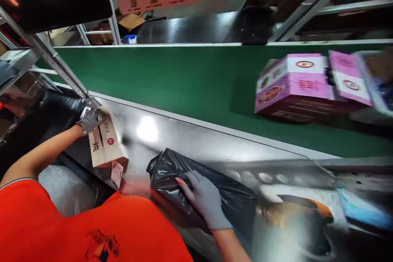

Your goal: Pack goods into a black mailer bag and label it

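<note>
My left hand (89, 120), in a grey glove, grips the far end of a small brown cardboard box (106, 143) with a red round logo and a label hanging off its near end. The box rests on the shiny metal table (184, 139) at my left. My right hand (205, 198), also gloved grey, presses flat on a black plastic mailer bag (196, 188) lying on the same metal surface in front of me. My orange shirt fills the lower left.
A green conveyor belt (172, 77) runs beyond the metal table. Pink cartons (307, 84) ride on it at the right. Blurred parcels (307, 213), orange-black and blue, lie at the lower right. Metal rack posts (49, 55) stand at the left; printed cardboard hangs overhead.
</note>
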### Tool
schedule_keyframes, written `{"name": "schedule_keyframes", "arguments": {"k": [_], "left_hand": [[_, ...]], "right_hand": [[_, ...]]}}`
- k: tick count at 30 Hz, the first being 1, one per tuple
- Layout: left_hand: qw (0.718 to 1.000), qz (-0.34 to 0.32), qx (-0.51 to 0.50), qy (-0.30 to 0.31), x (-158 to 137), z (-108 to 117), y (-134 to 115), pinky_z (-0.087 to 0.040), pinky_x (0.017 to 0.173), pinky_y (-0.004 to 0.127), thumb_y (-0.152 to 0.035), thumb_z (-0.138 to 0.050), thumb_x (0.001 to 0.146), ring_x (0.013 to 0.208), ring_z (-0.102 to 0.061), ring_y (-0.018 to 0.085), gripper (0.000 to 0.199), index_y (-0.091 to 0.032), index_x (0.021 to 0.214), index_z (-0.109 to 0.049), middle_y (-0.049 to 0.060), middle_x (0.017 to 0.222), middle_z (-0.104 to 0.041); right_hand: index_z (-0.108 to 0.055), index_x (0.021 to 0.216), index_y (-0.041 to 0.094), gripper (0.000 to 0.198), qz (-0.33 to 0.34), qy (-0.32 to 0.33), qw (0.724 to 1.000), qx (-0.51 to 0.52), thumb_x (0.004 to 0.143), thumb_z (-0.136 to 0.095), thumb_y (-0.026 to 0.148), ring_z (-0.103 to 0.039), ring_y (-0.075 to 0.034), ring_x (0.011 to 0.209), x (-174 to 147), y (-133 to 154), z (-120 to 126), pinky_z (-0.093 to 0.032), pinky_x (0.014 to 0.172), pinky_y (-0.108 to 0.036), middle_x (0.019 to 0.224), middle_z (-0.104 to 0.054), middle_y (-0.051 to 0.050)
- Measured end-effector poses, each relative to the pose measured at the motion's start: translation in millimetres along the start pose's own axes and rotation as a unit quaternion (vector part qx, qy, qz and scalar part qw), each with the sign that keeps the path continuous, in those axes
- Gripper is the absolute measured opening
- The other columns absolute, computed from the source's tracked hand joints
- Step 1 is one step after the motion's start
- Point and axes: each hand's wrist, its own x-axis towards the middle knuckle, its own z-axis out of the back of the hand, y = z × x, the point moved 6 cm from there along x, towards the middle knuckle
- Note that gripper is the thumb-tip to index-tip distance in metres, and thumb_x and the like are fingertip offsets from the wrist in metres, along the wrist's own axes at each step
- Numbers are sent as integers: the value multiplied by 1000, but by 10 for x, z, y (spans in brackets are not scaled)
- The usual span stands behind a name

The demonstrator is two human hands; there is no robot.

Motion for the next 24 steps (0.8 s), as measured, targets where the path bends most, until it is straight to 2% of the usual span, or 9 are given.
{"name": "schedule_keyframes", "arguments": {"k": [2,4,5,7,9,12,16,21,24], "left_hand": [[998,59,-34,2,-312,-269,-165,-20,141,75,-15,-60,106,178,-23,53,64,-18,169,-64,21,195,-27],[990,114,-78,8,-578,-586,-416,-46,129,69,-47,-56,115,163,-52,54,73,-19,182,-46,30,188,-36],[985,140,-97,6,-668,-729,-565,-51,124,69,-64,-52,115,158,-56,57,85,-18,185,-39,34,186,-38],[973,194,-126,7,-751,-955,-863,-46,124,79,-90,-59,100,163,-45,68,116,-16,186,-34,39,187,-32],[955,254,-153,1,-733,-1077,-1105,-32,126,89,-101,-63,88,168,-25,76,136,-13,187,-31,42,189,-20],[935,307,-177,-15,-627,-1141,-1313,-19,126,93,-99,-70,84,170,-16,77,143,-8,186,-28,47,188,-10],[933,304,-183,-61,-546,-1204,-1342,-12,128,93,-74,-79,92,171,-20,73,119,-17,186,-35,40,190,-15],[947,242,-196,-75,-596,-1286,-1220,-6,138,85,-65,-81,94,176,-13,67,107,-22,184,-43,29,195,-16],[957,206,-183,-91,-662,-1247,-976,-7,141,81,-59,-80,97,178,-16,61,96,-22,180,-50,25,196,-16]], "right_hand": [[-72,89,21,71,5,-5,1000,0,123,-34,70,-70,-23,78,-2,-10,-7,-43,72,-36,84,-71,-8],[-71,87,21,71,10,-11,1000,-6,123,-34,71,-69,-23,75,-3,-16,-11,-41,70,-36,83,-71,-7],[-71,87,21,72,12,-13,1000,-10,123,-34,71,-69,-23,73,-2,-16,-11,-40,68,-36,82,-71,-7],[-72,87,21,75,15,-13,1000,-18,123,-30,72,-69,-23,71,2,-12,-11,-38,65,-37,82,-73,-8],[-73,88,21,80,10,-5,1000,-26,122,-25,75,-70,-24,69,5,-14,-14,-36,62,-37,83,-74,-9],[-77,91,21,85,-6,15,1000,-26,120,-22,79,-73,-26,70,-9,-46,-37,-39,61,-37,87,-79,-12],[-77,91,23,81,3,22,999,-30,120,-26,78,-75,-27,66,-44,-125,-87,-43,58,-37,86,-79,-13],[-76,93,21,75,36,4,998,-60,122,-28,71,-72,-26,59,-85,-136,-83,-36,52,-38,84,-77,-12],[-75,92,21,74,37,16,997,-62,123,-27,69,-72,-26,61,-103,-112,-80,-37,54,-38,82,-75,-11]]}}
